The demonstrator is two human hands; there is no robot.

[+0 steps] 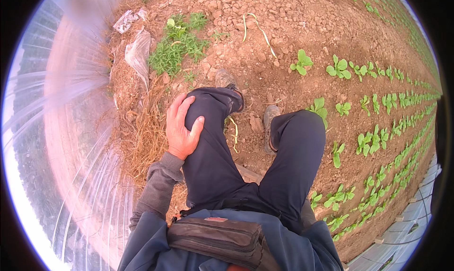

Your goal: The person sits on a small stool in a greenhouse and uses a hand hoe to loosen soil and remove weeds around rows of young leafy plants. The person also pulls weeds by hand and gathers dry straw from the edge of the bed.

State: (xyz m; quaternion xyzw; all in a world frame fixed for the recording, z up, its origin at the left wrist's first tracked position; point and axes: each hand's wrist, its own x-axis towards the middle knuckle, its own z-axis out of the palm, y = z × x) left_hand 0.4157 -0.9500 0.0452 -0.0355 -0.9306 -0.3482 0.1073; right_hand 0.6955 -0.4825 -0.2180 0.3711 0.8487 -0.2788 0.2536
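Observation:
My left hand (182, 129) rests on the left knee of my dark trousers (209, 143), thumb and fingers spread, with nothing in it. My right hand is out of view; a bit of its grey sleeve (308, 214) shows beside my right thigh. Both knees are bent, and my soiled shoes (271, 123) stand on bare, clumpy soil (253, 107). Across my waist lies a dark zipped waist bag (216, 235). Between my legs a pale yellow strip (234, 134) lies on the ground.
Rows of leafy green seedlings (374, 141) run off to the right. Clear plastic sheeting (81, 139) bounds the left side, edged by dry grass (145, 139). Ahead are green weeds (177, 51), a crumpled plastic scrap (139, 52) and another pale strip (260, 29).

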